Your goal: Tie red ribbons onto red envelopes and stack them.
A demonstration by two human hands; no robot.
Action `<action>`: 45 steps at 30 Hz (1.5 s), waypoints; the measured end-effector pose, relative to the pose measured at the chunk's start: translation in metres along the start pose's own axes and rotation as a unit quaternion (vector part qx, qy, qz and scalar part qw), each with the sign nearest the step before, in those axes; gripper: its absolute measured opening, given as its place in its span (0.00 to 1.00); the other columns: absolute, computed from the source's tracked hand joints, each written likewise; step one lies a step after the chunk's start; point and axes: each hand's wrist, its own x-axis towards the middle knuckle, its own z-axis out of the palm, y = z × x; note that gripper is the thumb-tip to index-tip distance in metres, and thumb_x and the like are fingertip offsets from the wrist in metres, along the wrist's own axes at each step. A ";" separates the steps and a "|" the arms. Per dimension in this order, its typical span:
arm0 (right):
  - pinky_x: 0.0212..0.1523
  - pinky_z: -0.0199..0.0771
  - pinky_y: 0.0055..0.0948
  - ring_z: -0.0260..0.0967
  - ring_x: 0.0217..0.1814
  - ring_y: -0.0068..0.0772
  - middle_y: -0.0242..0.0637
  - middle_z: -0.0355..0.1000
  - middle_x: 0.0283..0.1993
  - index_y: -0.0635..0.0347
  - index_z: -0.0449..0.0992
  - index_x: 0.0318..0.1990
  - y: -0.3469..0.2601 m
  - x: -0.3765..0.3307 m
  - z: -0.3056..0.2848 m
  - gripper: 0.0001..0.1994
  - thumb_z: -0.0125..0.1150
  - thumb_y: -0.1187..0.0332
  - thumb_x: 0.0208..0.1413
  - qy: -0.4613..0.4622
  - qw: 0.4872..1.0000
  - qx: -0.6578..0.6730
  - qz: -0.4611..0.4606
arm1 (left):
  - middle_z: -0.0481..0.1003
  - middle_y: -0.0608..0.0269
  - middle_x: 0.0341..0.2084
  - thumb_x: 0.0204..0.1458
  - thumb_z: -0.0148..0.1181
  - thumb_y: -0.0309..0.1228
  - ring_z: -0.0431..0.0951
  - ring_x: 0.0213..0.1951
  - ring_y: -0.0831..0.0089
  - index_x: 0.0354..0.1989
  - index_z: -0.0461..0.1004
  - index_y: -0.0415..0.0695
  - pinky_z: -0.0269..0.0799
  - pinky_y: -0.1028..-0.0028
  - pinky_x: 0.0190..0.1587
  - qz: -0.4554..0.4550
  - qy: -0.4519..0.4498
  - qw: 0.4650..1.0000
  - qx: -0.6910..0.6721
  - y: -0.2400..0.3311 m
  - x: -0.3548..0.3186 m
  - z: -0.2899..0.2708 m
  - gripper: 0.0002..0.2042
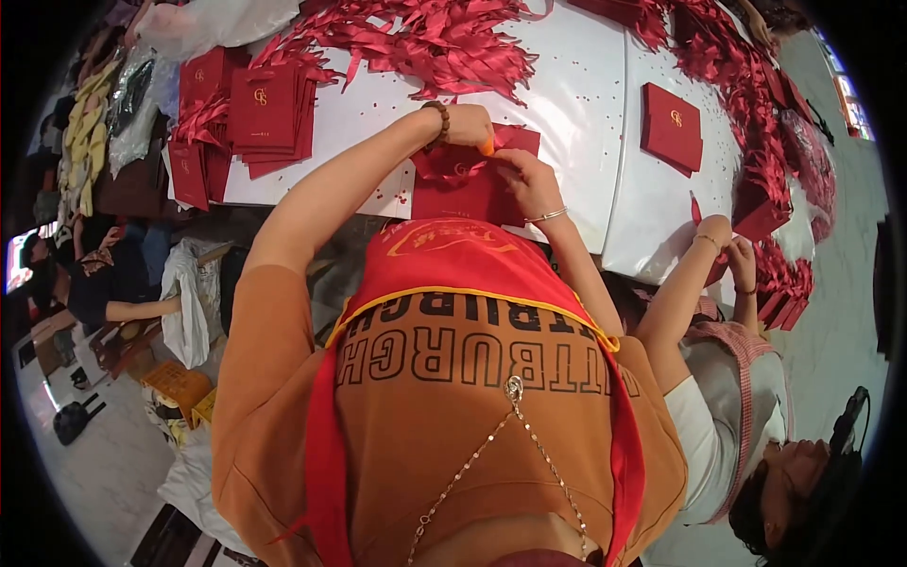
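In front of me a red paper gift bag (pixel 461 200) lies flat on the white-covered table, with a gold emblem and a loop of red ribbon (pixel 436 176) across it. My left hand (pixel 465 125), with a beaded bracelet, is closed above the bag's far part. A small orange piece (pixel 487 147) shows at its fingertips; the rest of its grip is hidden. From the right, my right hand (pixel 531 183), wearing a silver bracelet, bends over the bag's right side. Its thumb and forefinger pinch at the ribbon's end, close to the left hand.
Stacked red bags (pixel 265 109) stand to the left, more bags (pixel 672 128) to the right. Loose red ribbons (pixel 425 47) heap along the far side, and red scraps dot the white table cover (pixel 578 85). At right, a co-worker's hands (pixel 723 236) handle red material.
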 end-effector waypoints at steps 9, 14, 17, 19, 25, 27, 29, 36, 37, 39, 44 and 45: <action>0.36 0.68 0.30 0.69 0.35 0.43 0.44 0.70 0.36 0.61 0.71 0.39 -0.003 -0.001 0.000 0.12 0.57 0.77 0.42 -0.003 1.000 -0.005 0.029 | 0.75 0.58 0.22 0.37 0.54 0.30 0.73 0.27 0.73 0.26 0.76 0.39 0.67 0.76 0.33 -0.042 0.178 0.975 -0.125 -0.012 0.013 0.011 0.10; 0.35 0.68 0.29 0.68 0.35 0.43 0.43 0.70 0.35 0.61 0.70 0.38 0.003 -0.003 0.001 0.12 0.57 0.77 0.43 0.012 1.000 0.019 0.001 | 0.71 0.70 0.18 0.45 0.57 0.38 0.66 0.22 0.84 0.27 0.75 0.40 0.61 0.84 0.27 -0.046 0.279 0.911 -0.300 -0.040 -0.005 -0.023 0.12; 0.35 0.68 0.30 0.68 0.35 0.43 0.43 0.70 0.34 0.61 0.70 0.38 0.000 -0.001 0.001 0.12 0.57 0.76 0.43 0.012 1.000 0.010 0.004 | 0.71 0.69 0.19 0.47 0.56 0.41 0.67 0.23 0.82 0.32 0.74 0.41 0.62 0.82 0.27 -0.081 0.195 0.963 -0.170 -0.053 -0.024 -0.021 0.14; 0.34 0.68 0.30 0.68 0.35 0.43 0.43 0.70 0.34 0.61 0.70 0.38 -0.001 0.001 0.001 0.12 0.57 0.76 0.43 0.015 1.000 0.005 0.004 | 0.72 0.65 0.21 0.46 0.56 0.41 0.69 0.24 0.79 0.35 0.73 0.42 0.64 0.79 0.28 -0.104 0.208 0.962 -0.145 -0.046 -0.037 -0.009 0.15; 0.34 0.67 0.30 0.68 0.34 0.43 0.43 0.69 0.34 0.60 0.70 0.39 -0.001 0.001 0.002 0.12 0.57 0.74 0.44 0.032 0.999 -0.008 0.017 | 0.70 0.57 0.31 0.43 0.60 0.37 0.71 0.33 0.62 0.39 0.69 0.42 0.66 0.69 0.36 -0.001 0.324 0.946 0.005 -0.026 -0.085 0.030 0.17; 0.34 0.67 0.29 0.68 0.34 0.42 0.43 0.69 0.34 0.60 0.70 0.39 0.003 0.002 0.005 0.12 0.57 0.74 0.44 0.037 0.999 -0.001 0.021 | 0.70 0.57 0.30 0.43 0.59 0.35 0.71 0.33 0.62 0.37 0.70 0.41 0.66 0.68 0.36 0.047 0.355 0.933 0.034 -0.026 -0.091 0.040 0.14; 0.30 0.65 0.21 0.64 0.27 0.24 0.35 0.70 0.32 0.61 0.70 0.41 0.009 0.002 0.005 0.12 0.58 0.73 0.46 0.031 0.999 -0.006 0.028 | 0.69 0.59 0.27 0.44 0.56 0.33 0.70 0.32 0.62 0.31 0.71 0.43 0.66 0.67 0.34 0.091 0.394 0.913 0.060 -0.019 -0.094 0.051 0.09; 0.35 0.67 0.28 0.68 0.34 0.40 0.42 0.70 0.36 0.61 0.70 0.40 0.004 0.003 0.002 0.12 0.57 0.73 0.45 0.012 0.999 0.002 0.052 | 0.71 0.61 0.21 0.48 0.51 0.40 0.71 0.27 0.58 0.28 0.73 0.49 0.64 0.64 0.28 0.130 0.328 0.934 0.061 0.005 -0.089 0.051 0.09; 0.35 0.67 0.28 0.68 0.34 0.39 0.42 0.70 0.36 0.61 0.70 0.40 0.002 0.002 0.002 0.12 0.57 0.73 0.45 0.014 0.999 -0.006 0.038 | 0.71 0.57 0.20 0.48 0.50 0.42 0.72 0.26 0.57 0.30 0.72 0.49 0.65 0.62 0.28 0.025 0.395 0.917 0.048 -0.006 -0.075 0.039 0.11; 0.35 0.67 0.28 0.68 0.35 0.39 0.41 0.70 0.36 0.61 0.70 0.40 -0.001 0.000 0.002 0.12 0.57 0.73 0.45 0.016 1.000 -0.014 0.023 | 0.73 0.58 0.22 0.46 0.52 0.43 0.74 0.27 0.59 0.34 0.71 0.46 0.66 0.65 0.30 -0.065 0.409 0.910 -0.031 -0.019 -0.050 0.014 0.14; 0.35 0.67 0.29 0.68 0.34 0.41 0.41 0.69 0.36 0.60 0.70 0.39 -0.003 0.000 0.001 0.12 0.57 0.74 0.44 0.015 1.000 -0.026 -0.006 | 0.71 0.63 0.20 0.48 0.52 0.34 0.70 0.22 0.75 0.39 0.70 0.44 0.65 0.76 0.26 -0.018 0.315 0.947 -0.050 -0.025 -0.010 0.007 0.11; 0.35 0.67 0.30 0.67 0.34 0.42 0.42 0.69 0.36 0.60 0.70 0.39 -0.004 0.000 0.001 0.12 0.57 0.74 0.44 0.011 1.000 -0.020 0.014 | 0.71 0.65 0.19 0.48 0.52 0.32 0.69 0.21 0.77 0.39 0.70 0.43 0.65 0.77 0.26 0.002 0.310 0.949 -0.051 -0.025 -0.006 0.006 0.11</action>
